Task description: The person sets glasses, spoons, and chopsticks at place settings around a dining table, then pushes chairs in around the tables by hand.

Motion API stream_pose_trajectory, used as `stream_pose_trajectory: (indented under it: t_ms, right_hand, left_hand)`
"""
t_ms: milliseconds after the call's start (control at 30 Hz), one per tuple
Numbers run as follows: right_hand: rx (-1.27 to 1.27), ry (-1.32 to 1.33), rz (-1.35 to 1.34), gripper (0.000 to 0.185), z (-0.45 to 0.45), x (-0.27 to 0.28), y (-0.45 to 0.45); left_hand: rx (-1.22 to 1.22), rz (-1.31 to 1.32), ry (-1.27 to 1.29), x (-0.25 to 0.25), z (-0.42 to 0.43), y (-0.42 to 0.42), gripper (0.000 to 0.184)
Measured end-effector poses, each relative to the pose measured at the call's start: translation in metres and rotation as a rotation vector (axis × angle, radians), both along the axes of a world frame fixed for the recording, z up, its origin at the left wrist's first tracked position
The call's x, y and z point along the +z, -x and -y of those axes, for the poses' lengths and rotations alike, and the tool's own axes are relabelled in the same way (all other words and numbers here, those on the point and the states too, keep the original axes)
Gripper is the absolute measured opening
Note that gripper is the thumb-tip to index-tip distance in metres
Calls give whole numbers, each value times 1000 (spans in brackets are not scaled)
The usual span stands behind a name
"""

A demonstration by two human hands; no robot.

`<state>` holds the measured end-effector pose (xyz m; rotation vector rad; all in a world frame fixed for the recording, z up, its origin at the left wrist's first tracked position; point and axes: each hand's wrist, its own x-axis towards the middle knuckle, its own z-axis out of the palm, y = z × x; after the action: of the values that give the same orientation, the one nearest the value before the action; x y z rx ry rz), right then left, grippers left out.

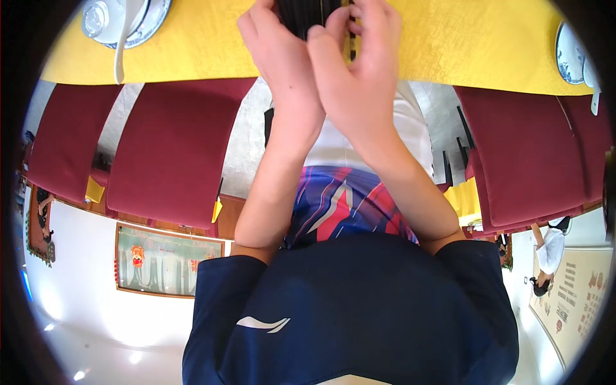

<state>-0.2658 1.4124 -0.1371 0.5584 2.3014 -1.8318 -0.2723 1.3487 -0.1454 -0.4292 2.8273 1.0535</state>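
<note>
Black bundle (307, 16) between both hands, over yellow-covered desk (192, 45). Left hand (276, 48) cups its left side; right hand (359, 54) curled, fingers bent against its right. Blue-rimmed plates (151, 27) well out, either side. Maroon chairs (173, 141) nearer the body.

- The left hand (285, 58) and right hand (359, 77) hold a black bundle (308, 18) at 12 o'clock.
- The yellow tablecloth (192, 48) is beneath.
- A blue-edged plate (569, 58) sits at 2 o'clock.
- A dark red chair (526, 154) is near 3 o'clock.
</note>
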Motion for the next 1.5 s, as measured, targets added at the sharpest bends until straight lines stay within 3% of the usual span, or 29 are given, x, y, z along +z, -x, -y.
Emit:
stream_pose_trajectory:
  t_ms: [100,200,300,367,433,533,567,633,767,833,867,933,1067,1333,1500]
  right_hand:
    - [-1,-111,-15,49,-19,-9,-3]
    - [-178,166,171,46,-28,-15,-10]
    - [-54,72,232,45,-10,19,14]
    - [-28,44,118,42,-7,-1,1]
    - [-199,380,164,41,-7,-1,9]
    - [-335,576,229,40,-2,-11,9]
    - [-335,577,226,40,-5,-9,9]
    - [-47,236,332,43,-11,0,13]
    - [-110,361,241,50,-6,-12,3]
    - [-43,37,123,47,-6,-8,4]
    - [-43,37,119,47,-6,-10,3]
    - [-46,95,107,46,-4,-17,0]
    - [2,68,55,45,1,-19,-6]
    - [62,215,319,43,-4,6,7]
    - [22,183,218,45,-1,-9,1]
  left_hand:
    - [4,25,58,-9,5,-3,56]
    - [40,63,20,-11,7,-7,56]
    - [29,95,-13,-5,7,-6,54]
    - [40,125,-57,-3,7,-4,52]
    - [176,142,-289,-4,9,-1,52]
    - [193,183,-320,1,7,6,53]
    - [192,180,-320,0,7,7,53]
    - [176,213,-302,-1,9,9,55]
    - [142,238,-224,8,11,18,55]
    - [203,450,-327,16,8,22,56]
    - [203,446,-326,11,9,19,56]
    - [48,193,-233,-1,11,13,44]
    - [-13,212,-207,-1,14,9,34]
    - [-10,243,-235,6,19,15,24]
    - [31,310,-308,10,19,22,19]
